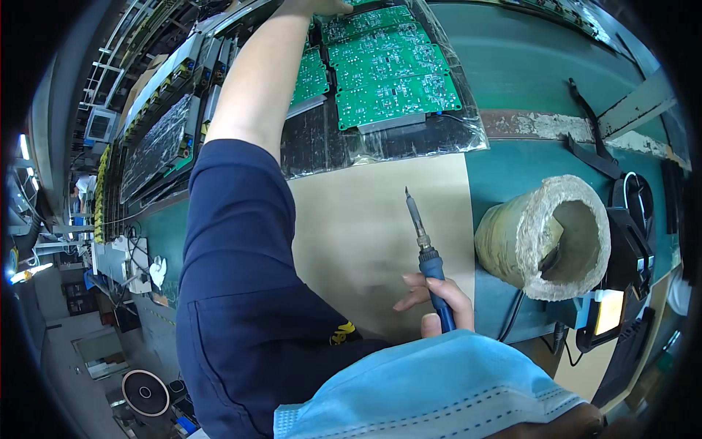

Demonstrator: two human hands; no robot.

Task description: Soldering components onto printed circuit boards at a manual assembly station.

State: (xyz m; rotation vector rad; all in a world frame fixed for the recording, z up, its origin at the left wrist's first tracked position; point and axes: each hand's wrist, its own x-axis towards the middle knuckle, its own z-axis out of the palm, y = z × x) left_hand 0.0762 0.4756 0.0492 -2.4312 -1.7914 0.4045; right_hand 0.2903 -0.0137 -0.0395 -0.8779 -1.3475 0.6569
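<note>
The right hand (439,300) sits near the person, low and a little right of centre, closed in a pen-like grip around the blue handle of a slim soldering iron with a metal shaft (424,245). The iron's long axis runs almost straight away from the person, leaning slightly left, so its tip points over the tan paper sheet (365,234) toward the far side of the counter (526,80).

The left arm, in a dark blue sleeve (234,278), stretches from the near left up to the far edge. The left hand (318,6) is cut off at the top of the view, so how far it is open, and whether it grips anything, cannot be told. It lies at the far end of a row of green printed circuit boards (387,66) resting on a clear plastic bag (409,139).

The boards lie far from the iron's tip, roughly in line with its axis; the left hand is much nearer them than the right. A rough, pale hollow cylinder (548,234) lies just right of the iron, apart from it.
</note>
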